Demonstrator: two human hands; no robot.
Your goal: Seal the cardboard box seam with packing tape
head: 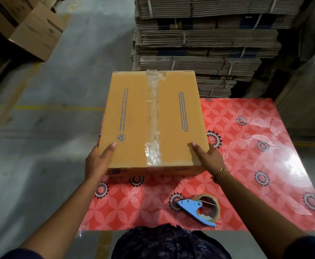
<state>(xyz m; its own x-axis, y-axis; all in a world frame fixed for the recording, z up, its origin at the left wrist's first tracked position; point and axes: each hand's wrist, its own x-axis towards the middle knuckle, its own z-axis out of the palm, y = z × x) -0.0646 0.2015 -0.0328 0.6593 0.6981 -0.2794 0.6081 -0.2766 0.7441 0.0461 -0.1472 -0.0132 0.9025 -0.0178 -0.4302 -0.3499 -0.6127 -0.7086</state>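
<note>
A closed cardboard box (130, 118) stands on a table with a red flowered cover (246, 165), at its left side. Clear packing tape (153, 116) runs along the box's middle seam from far edge to near edge. My left hand (98, 159) grips the near left corner, thumb on top. My right hand (207, 156) holds the near right corner, thumb on the lid; a gold bracelet is on that wrist. A blue tape dispenser with a roll of tape (201, 208) lies on the table near me, apart from both hands.
Bundled flat cardboard sheets (199, 43) are stacked high just behind the table. Assembled brown boxes (31, 28) sit at the far left. Grey concrete floor with yellow lines (41, 109) lies left of the table. The box overhangs the table's left edge slightly.
</note>
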